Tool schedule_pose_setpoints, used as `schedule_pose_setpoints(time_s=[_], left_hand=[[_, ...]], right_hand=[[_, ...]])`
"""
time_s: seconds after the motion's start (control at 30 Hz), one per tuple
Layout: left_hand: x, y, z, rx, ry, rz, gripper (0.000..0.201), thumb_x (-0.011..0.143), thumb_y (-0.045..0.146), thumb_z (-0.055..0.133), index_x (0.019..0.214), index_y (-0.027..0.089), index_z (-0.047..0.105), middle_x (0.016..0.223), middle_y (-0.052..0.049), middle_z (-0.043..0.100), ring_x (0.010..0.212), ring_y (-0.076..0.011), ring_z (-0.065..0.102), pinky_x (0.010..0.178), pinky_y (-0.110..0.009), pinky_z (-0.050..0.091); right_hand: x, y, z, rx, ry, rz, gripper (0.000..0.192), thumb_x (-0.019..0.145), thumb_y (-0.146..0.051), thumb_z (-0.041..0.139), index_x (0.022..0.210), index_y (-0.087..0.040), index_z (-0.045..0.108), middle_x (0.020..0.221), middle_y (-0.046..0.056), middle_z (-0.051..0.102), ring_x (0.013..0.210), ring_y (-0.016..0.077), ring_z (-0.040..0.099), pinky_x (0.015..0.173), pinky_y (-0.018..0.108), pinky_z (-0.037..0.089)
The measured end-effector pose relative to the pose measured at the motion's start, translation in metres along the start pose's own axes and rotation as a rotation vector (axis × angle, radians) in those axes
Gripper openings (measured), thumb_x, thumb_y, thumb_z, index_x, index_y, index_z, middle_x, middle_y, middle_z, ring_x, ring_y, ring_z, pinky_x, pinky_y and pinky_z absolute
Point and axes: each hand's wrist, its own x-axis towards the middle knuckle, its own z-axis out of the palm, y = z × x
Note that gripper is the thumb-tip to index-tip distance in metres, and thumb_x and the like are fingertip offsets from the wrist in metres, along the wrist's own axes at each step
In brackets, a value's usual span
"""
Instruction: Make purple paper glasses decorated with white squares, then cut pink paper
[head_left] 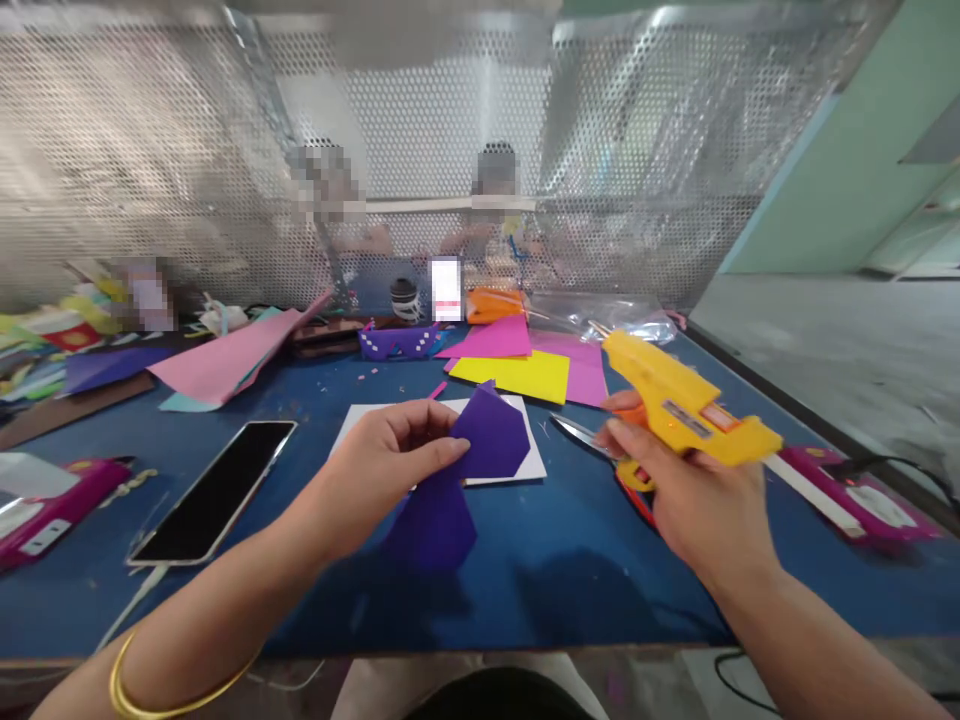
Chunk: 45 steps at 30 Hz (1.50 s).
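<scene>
My left hand (390, 450) pinches a cut piece of dark purple craft foam or paper (491, 435) between thumb and fingers. A second flap of purple hangs down below that hand, and I cannot tell whether it is the same piece. Around the handle of a yellow glue gun (667, 390) my right hand (675, 490) is closed, the nozzle pointing up and to the left. Scissors (585, 435) with red and yellow handles lie on the table just beneath my right hand. A white sheet (532, 460) lies under the purple piece.
A phone (217, 490) on a cable lies at left. Yellow (517, 375) and pink sheets (495, 338) are behind the white sheet, beside a decorated purple mask-like piece (397, 342). Magenta power strips (862, 490) flank both sides. A perforated metal panel (450, 120) stands at the back.
</scene>
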Motion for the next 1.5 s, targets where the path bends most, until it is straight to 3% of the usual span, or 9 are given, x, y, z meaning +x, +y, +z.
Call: schedule_pose_setpoints(time_s=[0.17, 0.27, 0.5, 0.7, 0.8, 1.03, 1.17, 1.33, 1.5], left_hand=[[0.011, -0.011, -0.003, -0.102, 0.072, 0.04, 0.018, 0.072, 0.034, 0.076, 0.08, 0.02, 0.067, 0.072, 0.003, 0.067, 0.065, -0.012, 0.061, 0.06, -0.023, 0.049], [0.012, -0.021, -0.004, -0.157, 0.068, 0.002, 0.019, 0.073, 0.034, 0.076, 0.08, 0.02, 0.066, 0.073, 0.002, 0.066, 0.066, -0.0111, 0.06, 0.061, -0.021, 0.048], [0.012, -0.032, -0.004, -0.242, 0.013, -0.129, 0.019, 0.069, 0.033, 0.079, 0.077, 0.02, 0.067, 0.072, 0.003, 0.066, 0.061, -0.0102, 0.058, 0.054, -0.02, 0.046], [0.012, -0.031, -0.003, -0.302, -0.072, -0.193, 0.018, 0.075, 0.033, 0.078, 0.087, 0.021, 0.072, 0.079, 0.001, 0.073, 0.066, -0.0115, 0.064, 0.059, -0.02, 0.051], [0.01, -0.032, -0.002, -0.335, -0.091, -0.198, 0.016, 0.079, 0.033, 0.076, 0.09, 0.021, 0.075, 0.077, 0.002, 0.074, 0.064, -0.0095, 0.065, 0.058, -0.017, 0.051], [0.01, -0.032, -0.003, -0.31, -0.015, -0.213, 0.013, 0.079, 0.034, 0.076, 0.082, 0.021, 0.075, 0.071, 0.003, 0.074, 0.058, -0.0075, 0.063, 0.052, -0.014, 0.047], [0.01, -0.032, -0.006, -0.321, -0.022, -0.206, 0.012, 0.08, 0.032, 0.075, 0.084, 0.021, 0.076, 0.074, 0.002, 0.075, 0.062, -0.009, 0.064, 0.058, -0.017, 0.049], [0.009, -0.033, -0.008, -0.225, -0.012, -0.129, 0.013, 0.08, 0.031, 0.073, 0.089, 0.023, 0.077, 0.08, 0.002, 0.075, 0.07, -0.0101, 0.064, 0.066, -0.019, 0.049], [0.009, -0.03, -0.007, -0.059, -0.001, -0.065, 0.013, 0.083, 0.03, 0.068, 0.086, 0.021, 0.076, 0.08, 0.002, 0.074, 0.07, -0.0113, 0.063, 0.066, -0.02, 0.048]], right_hand=[[0.015, -0.019, 0.056, 0.129, -0.196, 0.111, 0.026, 0.07, -0.037, 0.078, 0.087, -0.022, 0.066, 0.088, 0.003, 0.072, 0.078, 0.021, 0.071, 0.055, 0.029, 0.055], [0.012, -0.017, 0.073, 0.157, -0.22, 0.214, 0.032, 0.063, -0.036, 0.081, 0.085, -0.021, 0.064, 0.08, 0.001, 0.069, 0.071, 0.0184, 0.068, 0.05, 0.026, 0.051], [0.002, 0.006, 0.066, 0.143, -0.26, 0.312, 0.028, 0.068, -0.036, 0.08, 0.088, -0.022, 0.066, 0.08, 0.0, 0.067, 0.065, 0.013, 0.06, 0.047, 0.023, 0.046], [-0.009, 0.012, 0.065, 0.1, -0.3, 0.327, 0.03, 0.072, -0.038, 0.08, 0.095, -0.025, 0.064, 0.088, -0.001, 0.07, 0.075, 0.0134, 0.065, 0.061, 0.024, 0.053], [-0.011, 0.008, 0.066, 0.016, -0.32, 0.234, 0.027, 0.073, -0.039, 0.078, 0.091, -0.025, 0.065, 0.089, -0.001, 0.07, 0.078, 0.0147, 0.067, 0.065, 0.026, 0.056], [-0.008, -0.002, 0.043, -0.189, -0.312, -0.165, 0.018, 0.087, -0.039, 0.065, 0.099, -0.026, 0.064, 0.089, 0.0, 0.071, 0.073, 0.0157, 0.07, 0.061, 0.027, 0.057], [-0.014, -0.005, 0.03, -0.328, -0.387, -0.447, 0.02, 0.091, -0.044, 0.059, 0.09, -0.025, 0.063, 0.08, 0.001, 0.068, 0.071, 0.017, 0.068, 0.058, 0.028, 0.055], [-0.021, -0.003, 0.03, -0.361, -0.546, -0.558, 0.03, 0.095, -0.049, 0.05, 0.088, -0.021, 0.057, 0.073, 0.002, 0.06, 0.058, 0.0136, 0.061, 0.046, 0.025, 0.047], [-0.022, 0.0, 0.032, -0.422, -0.54, -0.611, 0.028, 0.098, -0.046, 0.046, 0.087, -0.021, 0.053, 0.07, 0.001, 0.056, 0.059, 0.0149, 0.062, 0.045, 0.025, 0.046]])
